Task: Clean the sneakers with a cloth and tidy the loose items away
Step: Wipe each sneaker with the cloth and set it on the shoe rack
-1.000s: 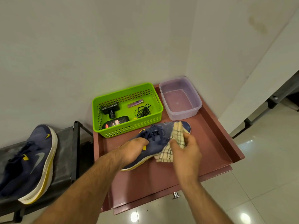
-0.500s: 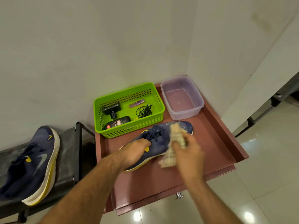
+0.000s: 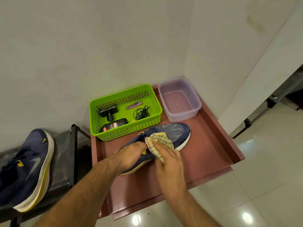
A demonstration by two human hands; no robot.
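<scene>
A navy sneaker (image 3: 177,132) with a white and yellow sole lies on the reddish-brown tray table (image 3: 208,149), toe pointing right. My left hand (image 3: 131,155) grips its heel and collar. My right hand (image 3: 168,163) presses a yellow checked cloth (image 3: 158,140) against the shoe's lace area and side. The toe looks wet and shiny. The second navy sneaker (image 3: 27,167) rests on a black rack (image 3: 65,154) at the left. A green basket (image 3: 144,126) behind the shoe holds a black bottle (image 3: 114,126), a black device (image 3: 108,111), a purple tube (image 3: 133,106) and a coiled black cord (image 3: 141,113).
A clear plastic tub (image 3: 195,104) with a little water stands at the tray's back right corner, against the white wall. Glossy white floor tiles (image 3: 262,185) lie to the right and in front. Black furniture legs (image 3: 255,118) stand at the far right.
My right hand has slid the cloth leftward along the sneaker, from the toe toward the laces, leaving the toe uncovered. My left hand keeps holding the heel.
</scene>
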